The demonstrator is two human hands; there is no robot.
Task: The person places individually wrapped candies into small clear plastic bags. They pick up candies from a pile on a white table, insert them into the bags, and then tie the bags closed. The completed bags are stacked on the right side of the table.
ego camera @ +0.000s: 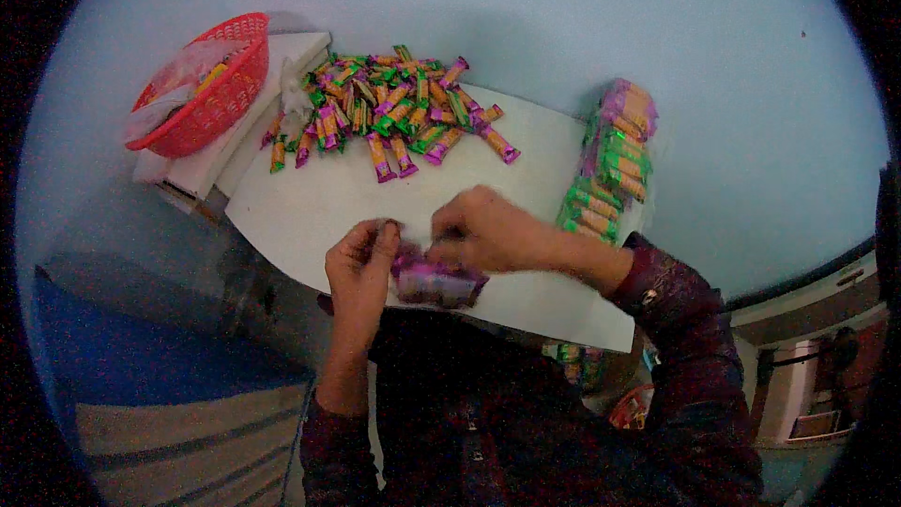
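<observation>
A clear plastic pack of purple-wrapped bars (438, 287) lies at the near edge of the white table (317, 225). At its upper left end, my left hand (362, 253) has thumb and forefinger pinched together, seemingly on the thin film. My right hand (479, 232) is over the pack's upper right side with fingers curled. Motion blur hides whether its fingertips grip the film. Beyond both hands spreads a loose heap of small wrapped bars (394, 102), some green-ended and some purple-ended.
Stacked packs of green and purple bars (612, 162) stand at the table's right edge by the wall. A red plastic basket (225, 98) holding bags sits on a white surface at the left. Crumpled clear plastic (294, 102) lies beside the heap. More packs (581, 359) show below the table.
</observation>
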